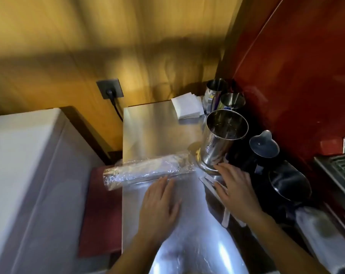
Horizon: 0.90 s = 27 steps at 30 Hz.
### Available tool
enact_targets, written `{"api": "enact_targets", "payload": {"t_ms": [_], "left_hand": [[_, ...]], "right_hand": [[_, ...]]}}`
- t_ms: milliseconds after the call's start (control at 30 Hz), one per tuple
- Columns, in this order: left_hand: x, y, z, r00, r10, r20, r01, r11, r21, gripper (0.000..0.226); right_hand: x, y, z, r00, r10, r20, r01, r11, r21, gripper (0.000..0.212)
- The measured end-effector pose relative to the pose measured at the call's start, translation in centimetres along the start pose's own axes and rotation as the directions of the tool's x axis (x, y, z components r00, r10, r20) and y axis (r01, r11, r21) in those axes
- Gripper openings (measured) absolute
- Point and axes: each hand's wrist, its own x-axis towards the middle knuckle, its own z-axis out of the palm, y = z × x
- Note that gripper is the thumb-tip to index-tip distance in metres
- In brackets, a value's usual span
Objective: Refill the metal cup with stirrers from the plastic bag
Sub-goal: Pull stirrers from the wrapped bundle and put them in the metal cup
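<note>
A tall shiny metal cup (220, 141) stands upright at the right edge of the steel counter (153, 131); its inside looks bare. A clear plastic bag (146, 171) rolled around pale stirrers lies crosswise on the counter, left of the cup's base, its left end hanging past the counter edge. My left hand (160, 202) hovers flat just in front of the bag, fingers apart, holding nothing. My right hand (234, 186) is spread beside the cup's base, fingertips near it, with nothing in its grasp.
Two smaller metal cups (232, 100) and a stack of white napkins (187, 105) sit at the back. A black jug with a lid (263, 146) and a dark pitcher (290, 180) stand to the right. A white appliance (29, 175) sits on the left, a red wall on the right.
</note>
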Motion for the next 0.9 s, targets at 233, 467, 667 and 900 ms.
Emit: {"api": "enact_targets", "payload": {"t_ms": [233, 467, 667, 900], "left_hand": [[-1.1, -1.4, 2.5, 0.998, -0.004, 0.07, 0.001, 0.999, 0.046, 0.05], [-1.1, -1.2, 2.5, 0.999, 0.016, 0.028, -0.017, 0.999, 0.042, 0.048], [-1.1, -1.1, 2.3, 0.998, 0.013, 0.056, -0.016, 0.999, 0.048, 0.048], [-1.1, -1.1, 2.1, 0.997, 0.004, 0.077, -0.009, 0.998, 0.059, 0.049]], "right_hand": [[-0.3, 1.2, 1.3, 0.976, 0.181, 0.12, -0.168, 0.979, -0.113, 0.026], [0.4, 0.7, 1.4, 0.939, 0.251, 0.235, -0.209, 0.959, -0.189, 0.027], [1.2, 0.2, 1.2, 0.898, 0.321, 0.302, -0.28, 0.944, -0.173, 0.02], [2.2, -0.2, 0.5, 0.888, 0.327, 0.322, -0.256, 0.935, -0.245, 0.018]]}}
